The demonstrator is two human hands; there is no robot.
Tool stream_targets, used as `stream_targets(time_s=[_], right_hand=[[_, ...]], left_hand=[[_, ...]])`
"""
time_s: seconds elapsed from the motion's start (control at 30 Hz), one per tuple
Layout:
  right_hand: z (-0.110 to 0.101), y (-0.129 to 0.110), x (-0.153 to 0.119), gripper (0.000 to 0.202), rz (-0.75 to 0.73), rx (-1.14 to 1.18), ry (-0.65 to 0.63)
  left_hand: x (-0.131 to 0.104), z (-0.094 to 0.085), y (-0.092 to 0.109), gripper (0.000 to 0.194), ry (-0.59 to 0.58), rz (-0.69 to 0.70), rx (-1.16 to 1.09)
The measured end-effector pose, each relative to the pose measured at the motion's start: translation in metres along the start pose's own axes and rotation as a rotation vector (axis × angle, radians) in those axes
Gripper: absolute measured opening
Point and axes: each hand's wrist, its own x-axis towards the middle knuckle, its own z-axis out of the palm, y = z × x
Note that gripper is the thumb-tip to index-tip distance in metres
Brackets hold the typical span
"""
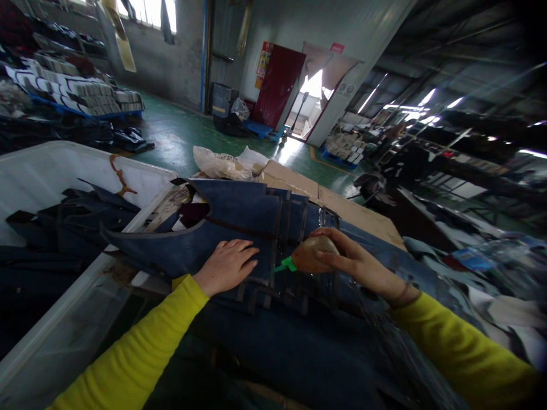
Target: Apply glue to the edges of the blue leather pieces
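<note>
My left hand [227, 266] lies flat on a dark blue cut piece [239, 208], fingers stretched toward its right edge. That piece tops a row of overlapping blue pieces fanned out to the right, with dark strips along their edges. In my right hand [348, 259] is a brownish squeeze bottle [314, 254] with a green nozzle, held tilted on its side. The nozzle tip points left, close to the edge of the top piece; whether it touches cannot be told. Shiny wet-looking streaks show along the edges near the bottle.
At left stands a white plastic bin [85, 156] with more dark blue pieces in it. Cardboard [359, 213] and a crumpled plastic bag [222, 164] lie beyond the pieces. Farther off are a pallet of white bundles [85, 94], a dark red door [280, 85] and cluttered tables at right.
</note>
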Motion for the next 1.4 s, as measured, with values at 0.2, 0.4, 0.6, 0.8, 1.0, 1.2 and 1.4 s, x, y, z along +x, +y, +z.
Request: stream_targets(time_s=[0.2, 0.4, 0.6, 0.8, 1.0, 1.2, 1.4], right_hand=[[0.001, 0.001, -0.007, 0.040, -0.015, 0.006, -0.026], [0.002, -0.003, -0.012, 0.038, -0.013, -0.027, -0.059], [0.005, -0.007, -0.011, 0.037, -0.059, -0.010, 0.015], [0.009, 0.002, -0.005, 0.039, -0.071, -0.018, -0.026], [0.006, 0.006, 0.001, 0.040, -0.136, -0.092, 0.011], [0.004, 0.003, 0.008, 0.037, -0.206, -0.244, 0.027], [-0.001, 0.014, 0.020, 0.038, -0.345, -0.433, 0.109]], left_hand=[[-0.001, -0.001, 0.000, 0.040, 0.000, 0.001, 0.000], [0.000, 0.000, 0.001, 0.040, -0.005, 0.005, 0.005], [0.000, -0.002, 0.002, 0.040, -0.005, -0.008, 0.000], [-0.001, -0.002, 0.001, 0.040, -0.002, -0.005, -0.005], [-0.001, -0.002, 0.001, 0.040, -0.002, -0.010, -0.015], [-0.001, -0.002, 0.001, 0.040, 0.003, 0.000, -0.017], [-0.001, -0.003, 0.002, 0.041, 0.002, -0.001, -0.015]])
